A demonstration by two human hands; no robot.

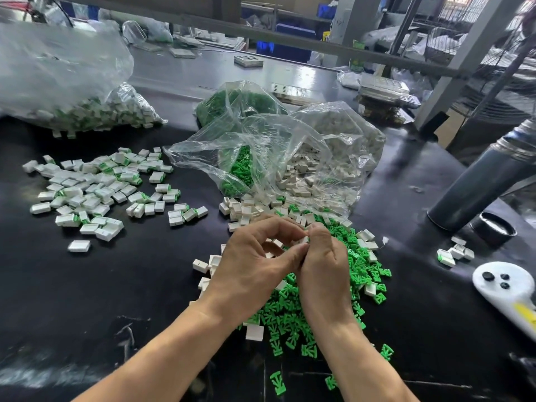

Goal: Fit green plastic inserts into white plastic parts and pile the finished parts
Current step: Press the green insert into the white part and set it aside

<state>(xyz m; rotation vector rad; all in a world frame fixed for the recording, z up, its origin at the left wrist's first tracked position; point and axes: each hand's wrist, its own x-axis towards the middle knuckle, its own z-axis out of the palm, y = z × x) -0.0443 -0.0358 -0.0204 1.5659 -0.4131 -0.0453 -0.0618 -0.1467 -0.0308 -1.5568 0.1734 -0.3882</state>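
Note:
My left hand (252,265) and my right hand (324,268) meet fingertip to fingertip above the black table (145,285). Together they pinch a small white plastic part (304,240), mostly hidden by the fingers; I cannot tell whether a green insert is in it. Under and right of the hands lies a heap of loose green inserts (290,317). Empty white parts (240,211) are scattered just beyond the hands. A spread pile of finished white parts with green inserts (95,188) lies at the left.
An open clear bag (290,158) holding green inserts and white parts lies behind the hands. A second bag of finished parts (87,108) sits far left. A grey cylinder (478,184), a black cap (494,229) and a white controller (504,288) stand at the right.

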